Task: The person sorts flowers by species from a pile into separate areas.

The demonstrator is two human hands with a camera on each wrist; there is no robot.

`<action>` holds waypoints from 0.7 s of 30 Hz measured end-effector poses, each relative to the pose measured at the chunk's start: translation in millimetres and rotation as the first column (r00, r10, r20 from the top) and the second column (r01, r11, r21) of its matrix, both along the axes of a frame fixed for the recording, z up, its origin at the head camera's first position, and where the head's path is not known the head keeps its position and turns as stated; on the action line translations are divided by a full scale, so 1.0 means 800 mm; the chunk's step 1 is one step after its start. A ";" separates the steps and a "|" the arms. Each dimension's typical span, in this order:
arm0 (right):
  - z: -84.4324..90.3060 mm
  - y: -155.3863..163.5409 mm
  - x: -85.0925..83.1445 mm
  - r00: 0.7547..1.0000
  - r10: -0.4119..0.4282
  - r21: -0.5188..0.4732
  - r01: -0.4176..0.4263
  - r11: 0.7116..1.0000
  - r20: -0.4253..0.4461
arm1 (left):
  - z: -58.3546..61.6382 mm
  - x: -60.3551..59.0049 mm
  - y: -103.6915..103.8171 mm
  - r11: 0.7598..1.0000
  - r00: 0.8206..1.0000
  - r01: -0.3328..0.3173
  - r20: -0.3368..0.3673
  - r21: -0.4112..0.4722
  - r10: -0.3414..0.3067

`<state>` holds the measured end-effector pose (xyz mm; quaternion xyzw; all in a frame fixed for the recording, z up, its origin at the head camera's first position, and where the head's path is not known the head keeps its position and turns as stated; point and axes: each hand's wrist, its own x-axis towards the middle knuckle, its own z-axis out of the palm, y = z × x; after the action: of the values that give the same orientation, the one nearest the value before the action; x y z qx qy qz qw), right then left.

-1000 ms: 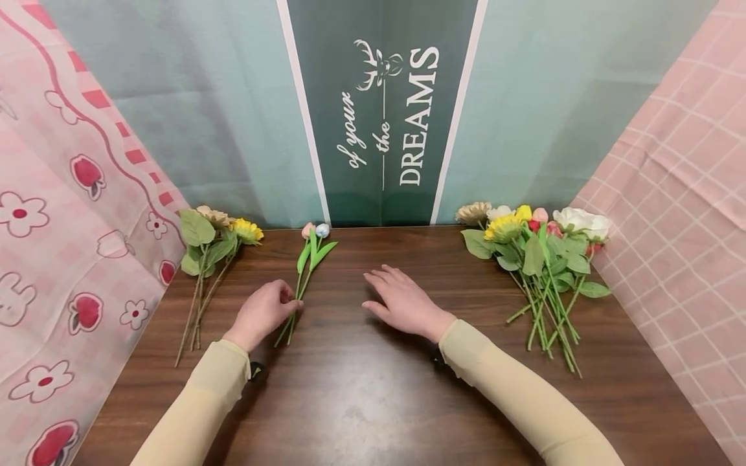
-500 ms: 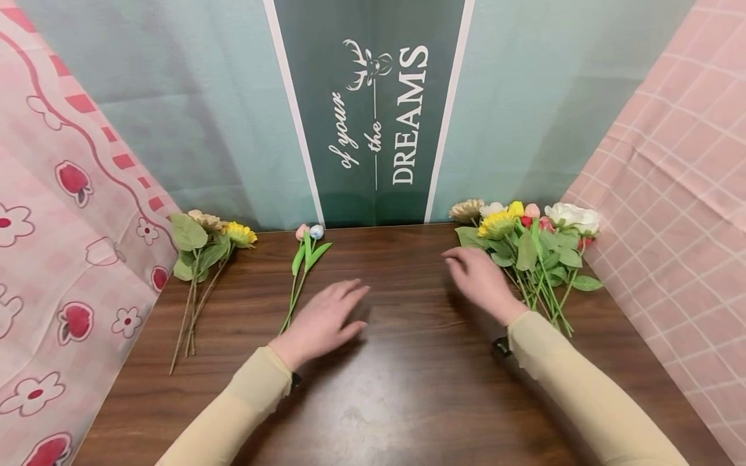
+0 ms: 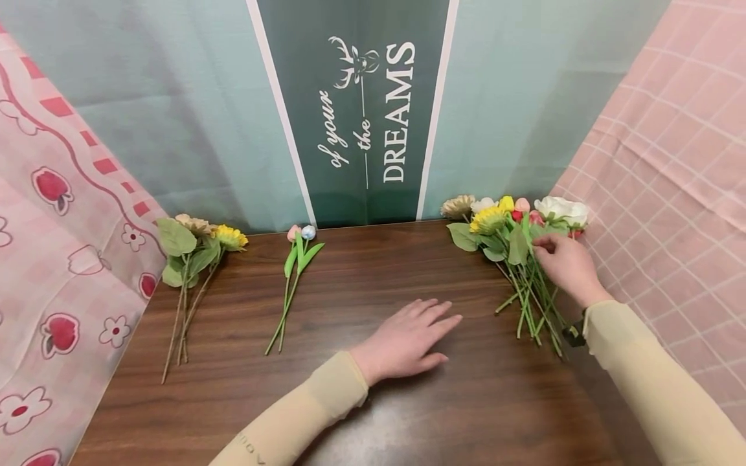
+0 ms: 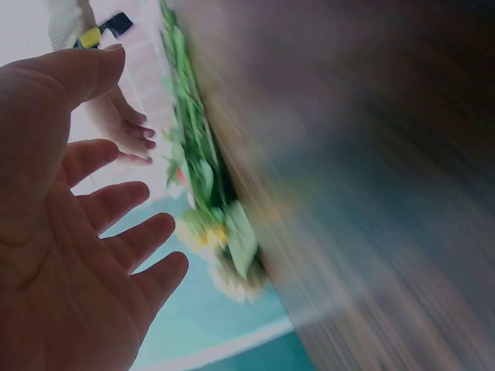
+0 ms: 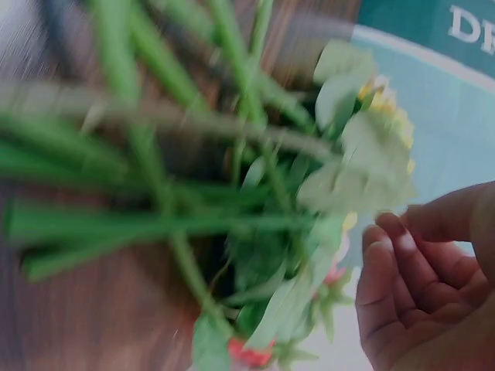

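Observation:
On the right of the table lies a pile of artificial flowers (image 3: 519, 252): yellow, white, pink and red blooms with green leaves and crossing stems. My right hand (image 3: 568, 264) is over its right side, fingers loosely curled. In the right wrist view, the thumb and fingertips of that right hand (image 5: 433, 278) come close together right beside a leaf (image 5: 371, 166), with nothing seen between them. My left hand (image 3: 402, 342) is low over the middle of the table, fingers spread and palm down. The left wrist view shows that left hand (image 4: 85, 209) holding nothing.
Two tulips (image 3: 297, 259), one pink and one blue, lie crossed left of centre. Farther left is a bunch of beige and yellow flowers (image 3: 198, 252) with brown stems. A green cloth (image 3: 192, 116) hangs behind the brown table (image 3: 379, 272), with pink cloths at both sides.
My left hand has left the tulip stems and moved right to mid-table, its fingers spreading. My right hand has moved right, from mid-table to the flower pile.

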<state>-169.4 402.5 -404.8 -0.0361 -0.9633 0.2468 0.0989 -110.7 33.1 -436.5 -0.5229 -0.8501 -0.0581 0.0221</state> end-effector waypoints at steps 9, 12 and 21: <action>-0.008 0.029 0.007 0.992 0.013 0.037 -0.018 0.999 0.122 | -0.002 0.026 0.067 0.996 0.995 0.073 -0.063 -0.058 -0.077; -0.012 0.032 0.007 0.985 0.004 0.040 -0.011 0.999 0.174 | -0.005 0.032 0.076 0.993 0.993 0.091 -0.066 -0.076 -0.096; -0.017 0.038 0.008 0.956 0.025 0.003 -0.027 1.000 0.294 | -0.009 0.041 0.080 0.992 0.993 0.089 -0.068 -0.092 -0.095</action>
<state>-163.3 433.1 -418.4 -0.0595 -0.9685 0.2367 -0.0484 -77.9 96.7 -443.4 -0.5638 -0.8255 -0.0024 0.0267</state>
